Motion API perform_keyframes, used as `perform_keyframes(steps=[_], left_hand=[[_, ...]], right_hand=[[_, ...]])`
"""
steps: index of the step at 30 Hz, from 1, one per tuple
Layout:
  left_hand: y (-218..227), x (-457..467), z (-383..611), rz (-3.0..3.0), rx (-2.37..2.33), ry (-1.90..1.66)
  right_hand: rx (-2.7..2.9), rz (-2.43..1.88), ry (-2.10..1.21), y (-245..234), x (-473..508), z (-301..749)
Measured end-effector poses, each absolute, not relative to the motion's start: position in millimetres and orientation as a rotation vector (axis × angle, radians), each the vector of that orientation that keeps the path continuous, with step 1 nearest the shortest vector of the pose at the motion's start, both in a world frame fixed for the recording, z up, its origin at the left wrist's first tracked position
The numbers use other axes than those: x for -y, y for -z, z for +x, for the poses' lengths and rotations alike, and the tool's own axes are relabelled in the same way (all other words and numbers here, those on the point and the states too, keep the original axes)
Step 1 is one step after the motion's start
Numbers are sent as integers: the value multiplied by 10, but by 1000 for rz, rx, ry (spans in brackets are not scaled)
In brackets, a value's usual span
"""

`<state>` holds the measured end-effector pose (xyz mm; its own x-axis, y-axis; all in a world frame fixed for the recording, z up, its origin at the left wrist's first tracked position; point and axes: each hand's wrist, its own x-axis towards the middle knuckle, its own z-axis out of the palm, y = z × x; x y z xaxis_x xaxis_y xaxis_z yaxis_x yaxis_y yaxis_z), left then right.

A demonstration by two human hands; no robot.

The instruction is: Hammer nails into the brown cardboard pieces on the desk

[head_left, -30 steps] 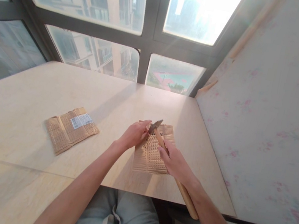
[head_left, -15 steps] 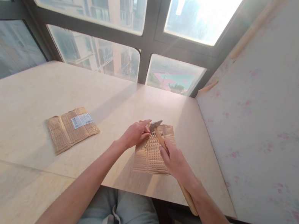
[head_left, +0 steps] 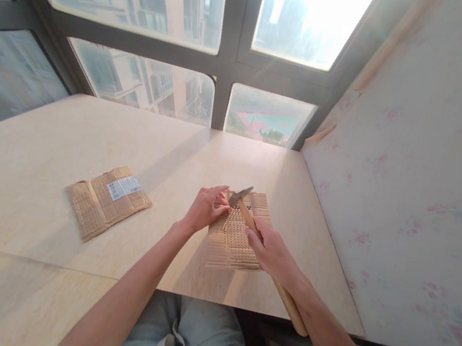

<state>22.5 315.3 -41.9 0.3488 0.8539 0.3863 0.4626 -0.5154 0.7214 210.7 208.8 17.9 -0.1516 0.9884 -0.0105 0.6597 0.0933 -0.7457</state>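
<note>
My right hand [head_left: 271, 252] is wrapped round the wooden handle of a hammer [head_left: 246, 211]. Its metal head [head_left: 239, 195] hovers over the far left part of a cardboard piece [head_left: 233, 239] covered with rows of small dark dots. My left hand [head_left: 206, 207] rests at that piece's left edge, fingertips pinched together right beside the hammer head. What the fingertips hold is too small to make out. The handle's end [head_left: 294, 321] sticks out past the table's near edge.
A second cardboard piece [head_left: 106, 200] with a white label lies to the left on the pale wooden table [head_left: 59, 155]. Large windows [head_left: 140, 79] run behind the table. A pale panel [head_left: 428, 172] with pink marks stands along the right side. My lap shows below the table edge.
Both hands and the hammer stay almost where they were; the hammer head shifts only slightly over the dotted cardboard.
</note>
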Motion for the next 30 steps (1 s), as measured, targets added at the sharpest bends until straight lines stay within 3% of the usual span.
perform_keyframes(steps=[30], left_hand=[[348, -3148, 220, 2054, -1077, -950]], right_hand=[[1958, -1630, -785, -230, -2170, 2114]])
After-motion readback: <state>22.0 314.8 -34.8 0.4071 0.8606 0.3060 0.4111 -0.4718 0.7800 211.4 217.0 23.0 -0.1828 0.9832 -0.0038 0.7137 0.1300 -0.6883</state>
